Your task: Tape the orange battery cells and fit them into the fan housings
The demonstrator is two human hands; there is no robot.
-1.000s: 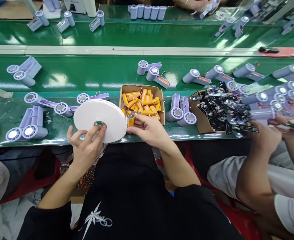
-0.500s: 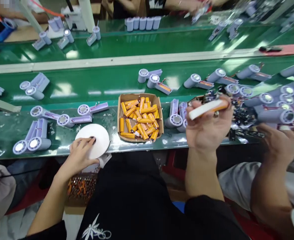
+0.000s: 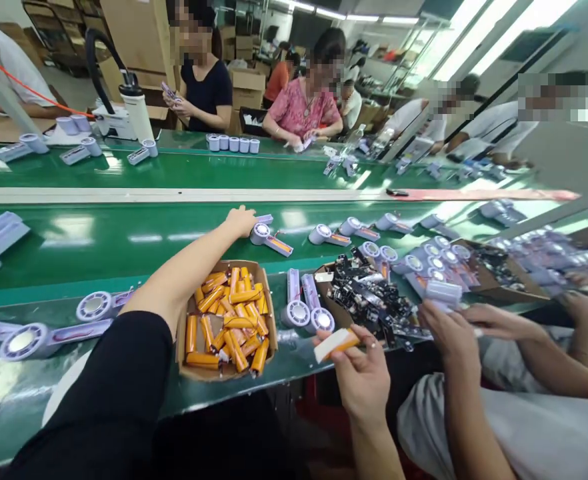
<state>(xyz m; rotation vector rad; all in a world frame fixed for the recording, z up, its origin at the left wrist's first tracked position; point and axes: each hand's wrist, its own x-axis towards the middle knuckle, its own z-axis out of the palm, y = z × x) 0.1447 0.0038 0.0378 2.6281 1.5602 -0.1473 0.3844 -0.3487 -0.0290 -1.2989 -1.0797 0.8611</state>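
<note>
My left hand reaches across to the green conveyor and closes over the round end of a lilac fan housing; only its handle part shows past my fingers. Beside it lies a second lilac fan housing with an orange cell in its handle. Between the fingers of my right hand is an orange battery with a white strip along its face. Below my left forearm stands a cardboard box of orange batteries. Two lilac fan housings lie between that box and my right hand.
A carton heaped with black circuit parts stands to the right. Co-worker's hands work close by on that side. More fan housings lie at left, where a white disc is partly hidden by my sleeve. People work across the conveyor.
My left hand has left the white disc and reached forward to the fan housing on the conveyor. My right hand, still holding the battery, is lower in view. The camera has tilted up.
</note>
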